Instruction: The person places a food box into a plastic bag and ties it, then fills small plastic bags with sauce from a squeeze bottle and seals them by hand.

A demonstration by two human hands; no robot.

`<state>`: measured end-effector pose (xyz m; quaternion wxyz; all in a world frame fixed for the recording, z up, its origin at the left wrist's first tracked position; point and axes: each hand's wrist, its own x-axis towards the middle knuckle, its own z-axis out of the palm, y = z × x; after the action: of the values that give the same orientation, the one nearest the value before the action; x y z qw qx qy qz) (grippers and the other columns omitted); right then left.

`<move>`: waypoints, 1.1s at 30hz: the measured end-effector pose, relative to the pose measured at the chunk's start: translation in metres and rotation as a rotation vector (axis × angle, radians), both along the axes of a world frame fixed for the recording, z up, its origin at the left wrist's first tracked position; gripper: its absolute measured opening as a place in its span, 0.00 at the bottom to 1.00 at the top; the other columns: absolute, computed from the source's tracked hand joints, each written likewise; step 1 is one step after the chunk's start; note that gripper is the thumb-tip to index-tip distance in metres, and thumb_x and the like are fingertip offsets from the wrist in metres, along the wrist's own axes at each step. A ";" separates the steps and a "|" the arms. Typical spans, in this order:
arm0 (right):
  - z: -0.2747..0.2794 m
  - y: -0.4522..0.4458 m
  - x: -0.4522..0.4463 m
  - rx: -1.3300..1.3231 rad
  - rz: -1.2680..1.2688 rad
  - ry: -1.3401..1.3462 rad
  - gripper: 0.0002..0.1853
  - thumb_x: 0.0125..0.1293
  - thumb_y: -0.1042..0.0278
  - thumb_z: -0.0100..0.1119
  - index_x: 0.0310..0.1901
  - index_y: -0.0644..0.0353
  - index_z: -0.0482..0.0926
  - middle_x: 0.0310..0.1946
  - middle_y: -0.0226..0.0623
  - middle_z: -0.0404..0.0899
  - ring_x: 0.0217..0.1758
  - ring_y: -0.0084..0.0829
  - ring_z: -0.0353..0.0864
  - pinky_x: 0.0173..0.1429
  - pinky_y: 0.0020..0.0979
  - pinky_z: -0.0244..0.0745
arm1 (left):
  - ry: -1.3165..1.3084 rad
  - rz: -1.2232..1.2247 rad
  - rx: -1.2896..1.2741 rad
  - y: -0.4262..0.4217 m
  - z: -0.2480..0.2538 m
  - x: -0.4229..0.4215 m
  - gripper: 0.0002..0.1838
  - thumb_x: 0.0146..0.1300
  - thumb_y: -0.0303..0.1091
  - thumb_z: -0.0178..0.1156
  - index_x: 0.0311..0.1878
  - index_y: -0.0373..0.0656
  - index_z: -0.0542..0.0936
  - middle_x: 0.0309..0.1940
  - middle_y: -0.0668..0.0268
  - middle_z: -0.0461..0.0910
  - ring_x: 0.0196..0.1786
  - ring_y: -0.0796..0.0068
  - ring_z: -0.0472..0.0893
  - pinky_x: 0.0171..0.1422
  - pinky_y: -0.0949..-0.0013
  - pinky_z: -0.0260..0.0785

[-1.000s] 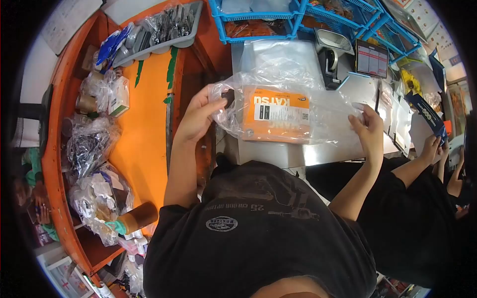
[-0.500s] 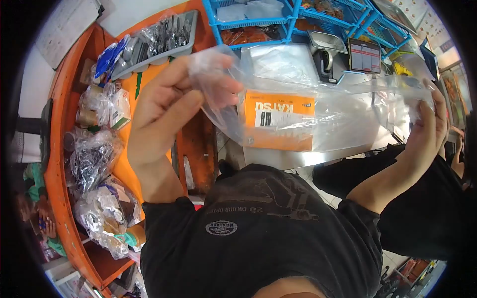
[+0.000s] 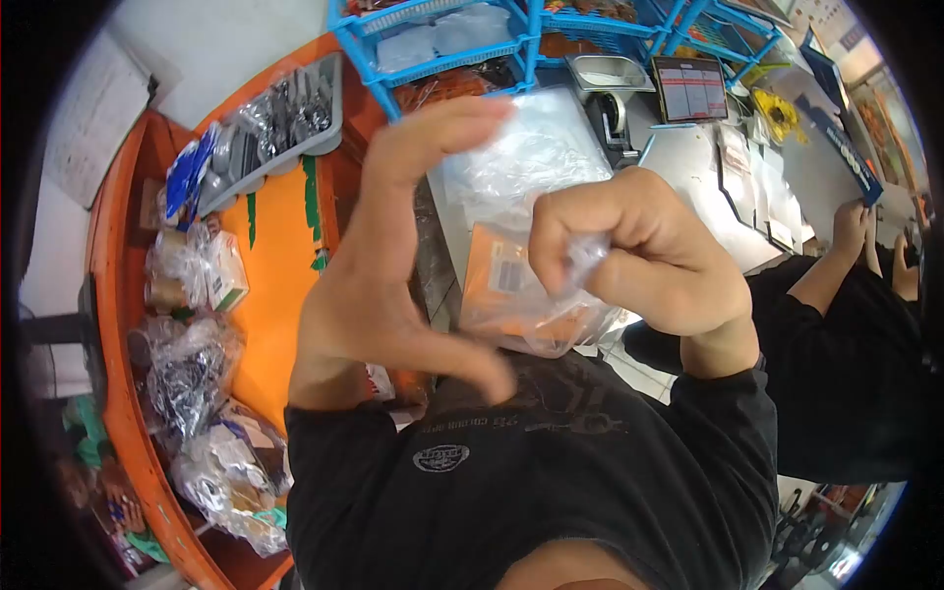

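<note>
A metal surface (image 3: 674,162) lies ahead of the person, with blue racks (image 3: 447,69) standing along its far edge. A pile of clear plastic (image 3: 536,133) covers much of its left side. Toward the far edge are a metal tray (image 3: 610,74) and, just beside it, an upright screen (image 3: 690,90); papers (image 3: 762,187) lie nearer the right edge. Left of the surface, and apart from it, is an orange cabinet (image 3: 270,280), with a grey tray (image 3: 270,162) of dark items at its far end and crumpled bags (image 3: 221,472) along its left side. Beyond the right edge, another person's hand (image 3: 851,231) is in view.

Both of the wearer's arms reach forward, elbows bent. The left hand (image 3: 364,280) is raised in front of the surface's left edge, blurred, its fingers pointing up and right and its thumb low. The right hand (image 3: 659,256) is held over the near edge, knuckles up.

The left grip is wide apart in a C shape. The right grip is clenched around the gathered plastic of a clear bag (image 3: 556,339). Inside this bag, an orange box (image 3: 480,295) sits tilted by the surface's near left corner; whether it touches the surface I cannot tell.
</note>
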<state>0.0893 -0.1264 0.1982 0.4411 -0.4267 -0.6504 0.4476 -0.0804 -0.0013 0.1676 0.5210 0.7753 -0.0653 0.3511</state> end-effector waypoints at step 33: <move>-0.191 0.182 0.018 -0.320 -0.077 0.408 0.06 0.52 0.70 0.52 0.22 0.61 0.76 0.17 0.24 0.67 0.21 0.16 0.63 0.24 0.25 0.58 | 0.672 -1.008 -0.337 0.010 -0.267 0.090 0.49 0.42 0.43 0.72 0.69 0.42 0.59 0.63 0.54 0.66 0.66 0.65 0.61 0.68 0.63 0.51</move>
<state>0.1069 0.0556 0.0072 0.5066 -0.4164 -0.4525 0.6043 0.0091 0.0087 -0.0998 0.7294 0.6246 -0.1993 -0.1950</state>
